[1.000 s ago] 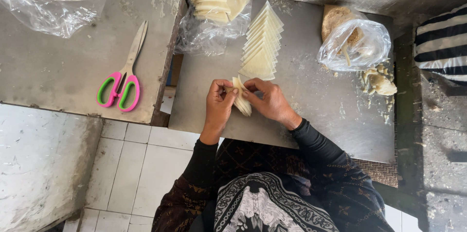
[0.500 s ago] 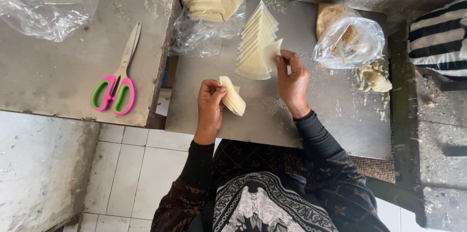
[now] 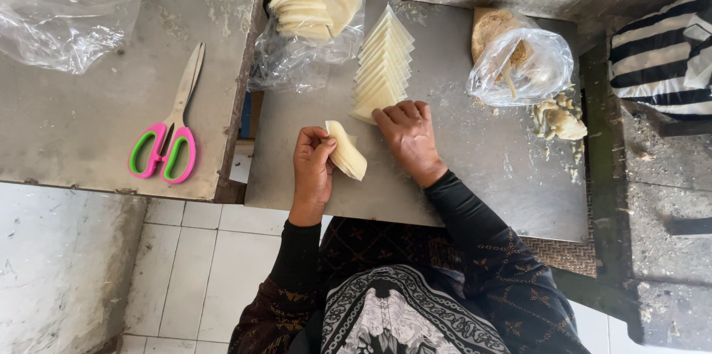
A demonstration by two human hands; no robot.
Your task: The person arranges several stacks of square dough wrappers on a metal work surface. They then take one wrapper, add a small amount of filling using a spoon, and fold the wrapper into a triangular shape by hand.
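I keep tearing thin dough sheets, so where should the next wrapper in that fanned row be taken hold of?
Take the nearest wrapper of the fanned stack of wrappers by its exposed near corner, coming from the person's side, where the right hand rests. The sheets overlap like shingles, so probably only that end one lifts free without dragging others.

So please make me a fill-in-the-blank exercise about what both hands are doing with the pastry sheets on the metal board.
1. The left hand holds a folded pastry sheet in its ____.
2. The right hand rests its fingertips on the near end of the ____ of pastry sheets.
3. The scissors with pink and green handles lie to the person's ____.
4. The finished folded pieces lie on a clear plastic ____.

Missing words: grip; row; left; bag
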